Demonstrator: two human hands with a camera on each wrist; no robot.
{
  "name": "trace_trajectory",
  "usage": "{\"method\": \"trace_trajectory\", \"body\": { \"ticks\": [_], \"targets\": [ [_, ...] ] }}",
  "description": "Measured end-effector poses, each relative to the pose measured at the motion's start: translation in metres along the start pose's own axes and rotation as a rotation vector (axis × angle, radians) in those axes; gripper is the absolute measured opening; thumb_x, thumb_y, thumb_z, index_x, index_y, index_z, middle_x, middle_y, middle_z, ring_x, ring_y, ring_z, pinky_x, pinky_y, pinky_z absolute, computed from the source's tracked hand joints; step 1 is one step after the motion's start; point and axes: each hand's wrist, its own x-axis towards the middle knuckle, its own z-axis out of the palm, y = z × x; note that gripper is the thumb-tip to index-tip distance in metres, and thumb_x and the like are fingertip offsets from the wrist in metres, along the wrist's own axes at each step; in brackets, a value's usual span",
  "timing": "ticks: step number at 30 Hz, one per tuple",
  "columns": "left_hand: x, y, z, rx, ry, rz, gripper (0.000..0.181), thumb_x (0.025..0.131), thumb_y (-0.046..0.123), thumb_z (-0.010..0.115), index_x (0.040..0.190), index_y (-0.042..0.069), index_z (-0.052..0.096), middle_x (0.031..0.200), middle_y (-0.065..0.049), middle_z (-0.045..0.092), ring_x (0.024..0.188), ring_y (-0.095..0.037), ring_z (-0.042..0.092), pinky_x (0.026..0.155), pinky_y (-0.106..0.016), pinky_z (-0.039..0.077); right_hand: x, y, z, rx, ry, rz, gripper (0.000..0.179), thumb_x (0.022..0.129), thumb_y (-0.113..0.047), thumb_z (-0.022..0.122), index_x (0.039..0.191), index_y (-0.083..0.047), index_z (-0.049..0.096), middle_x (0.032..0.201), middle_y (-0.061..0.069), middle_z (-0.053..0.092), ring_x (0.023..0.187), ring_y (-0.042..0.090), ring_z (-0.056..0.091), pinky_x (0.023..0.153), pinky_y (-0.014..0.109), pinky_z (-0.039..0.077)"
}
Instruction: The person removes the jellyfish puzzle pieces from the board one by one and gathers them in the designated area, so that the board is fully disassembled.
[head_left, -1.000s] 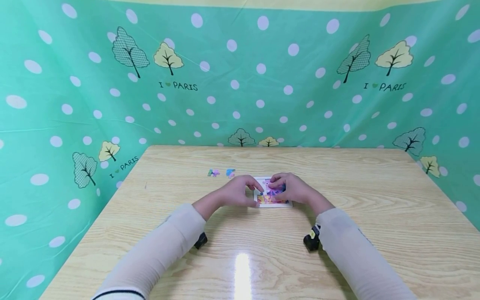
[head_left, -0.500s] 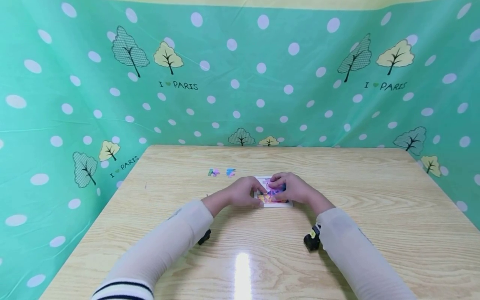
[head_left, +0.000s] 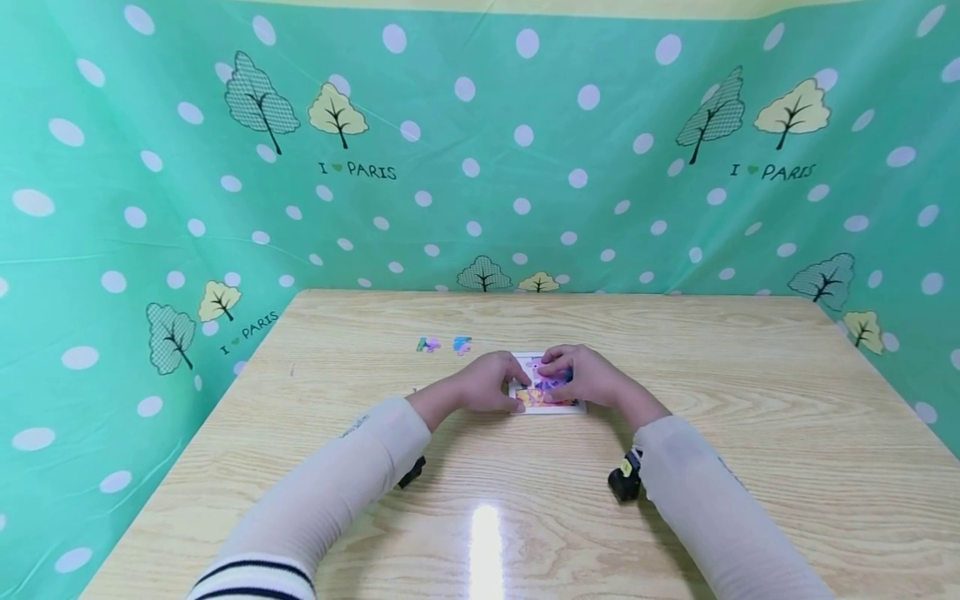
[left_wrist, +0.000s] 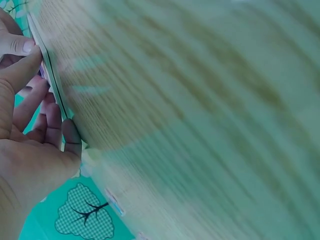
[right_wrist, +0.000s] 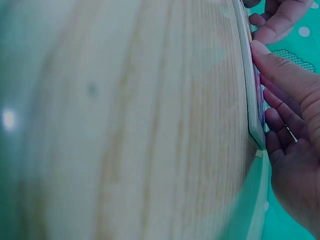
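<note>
A small jigsaw puzzle board [head_left: 534, 409] with a white border lies on the table, its picture in pink, purple and yellow. My left hand [head_left: 489, 382] lies over the board's left side, thumb low at its near edge and fingertips on the picture. Whether it grips a piece is hidden. From the right, my right hand [head_left: 590, 380] spans a purple puzzle piece [head_left: 556, 382] with bent fingers and thumb. In the right wrist view, the thumbs meet near the middle of the board's [right_wrist: 255, 127] near side. The left wrist view catches the board's [left_wrist: 55, 82] edge beside the left fingers.
Two loose puzzle pieces lie behind and left of the board: a green and pink piece [head_left: 428, 344] and a blue and pink piece [head_left: 461, 344]. A wooden table [head_left: 735, 367] carries everything. A green dotted cloth [head_left: 480, 133] hangs behind it.
My left hand has shifted a little to the right, farther over the board, then stopped. The right hand keeps its place, and the two loose pieces have not moved.
</note>
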Motion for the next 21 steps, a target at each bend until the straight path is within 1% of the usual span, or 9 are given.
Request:
{"method": "trace_trajectory", "body": {
  "ticks": [2, 6, 10, 13, 17, 21],
  "targets": [
    [0.0001, 0.0001, 0.0001, -0.009, 0.003, -0.008, 0.039, 0.083, 0.019, 0.08, 0.118, 0.005, 0.069, 0.106, -0.001, 0.061, 0.091, -0.013, 0.053, 0.081, -0.026, 0.046, 0.0005, 0.0005, -0.0001, 0.0, 0.0, -0.003, 0.044, 0.081, -0.015, 0.081, 0.121, -0.004, 0.068, 0.136, 0.011, 0.053, 0.131, 0.036, 0.042, 0.11, 0.054, 0.031],
    [0.0004, 0.0002, 0.0006, -0.059, 0.009, -0.026, 0.038, 0.081, 0.017, 0.081, 0.115, 0.005, 0.067, 0.1, 0.001, 0.061, 0.087, -0.012, 0.053, 0.079, -0.025, 0.046, 0.0007, 0.0008, 0.0002, 0.006, 0.002, -0.002, 0.045, 0.08, -0.016, 0.082, 0.121, -0.004, 0.068, 0.136, 0.011, 0.054, 0.131, 0.035, 0.042, 0.11, 0.052, 0.032],
    [0.0003, 0.0007, 0.0015, -0.133, 0.024, -0.044, 0.036, 0.08, 0.013, 0.082, 0.111, 0.005, 0.066, 0.092, 0.0, 0.06, 0.082, -0.011, 0.055, 0.075, -0.023, 0.048, -0.0004, -0.0002, 0.0003, 0.016, 0.004, 0.0, 0.046, 0.079, -0.015, 0.083, 0.121, -0.003, 0.068, 0.135, 0.011, 0.054, 0.13, 0.034, 0.043, 0.109, 0.051, 0.034],
    [-0.0001, 0.0002, 0.002, -0.189, 0.048, -0.049, 0.035, 0.078, 0.009, 0.083, 0.108, 0.005, 0.066, 0.088, -0.001, 0.06, 0.079, -0.011, 0.056, 0.072, -0.021, 0.049, -0.0008, -0.0014, 0.0003, 0.026, 0.006, 0.001, 0.047, 0.079, -0.014, 0.083, 0.121, -0.002, 0.067, 0.135, 0.011, 0.055, 0.13, 0.034, 0.044, 0.108, 0.05, 0.035],
    [-0.0007, -0.0027, 0.0024, -0.275, 0.083, -0.053, 0.032, 0.076, 0.005, 0.083, 0.104, 0.005, 0.068, 0.085, -0.001, 0.061, 0.076, -0.011, 0.059, 0.07, -0.021, 0.051, -0.0006, -0.002, 0.0002, 0.022, 0.006, -0.003, 0.048, 0.078, -0.014, 0.083, 0.121, -0.002, 0.067, 0.135, 0.012, 0.055, 0.129, 0.034, 0.045, 0.108, 0.049, 0.036],
    [-0.0009, -0.0069, 0.0035, -0.365, 0.11, -0.065, 0.029, 0.076, 0.001, 0.082, 0.102, 0.005, 0.07, 0.084, -0.001, 0.063, 0.076, -0.012, 0.061, 0.07, -0.023, 0.054, -0.0004, -0.0018, 0.0001, 0.012, 0.008, -0.008, 0.047, 0.079, -0.014, 0.083, 0.121, -0.002, 0.067, 0.136, 0.012, 0.054, 0.129, 0.034, 0.045, 0.108, 0.049, 0.036]
  ]
}}
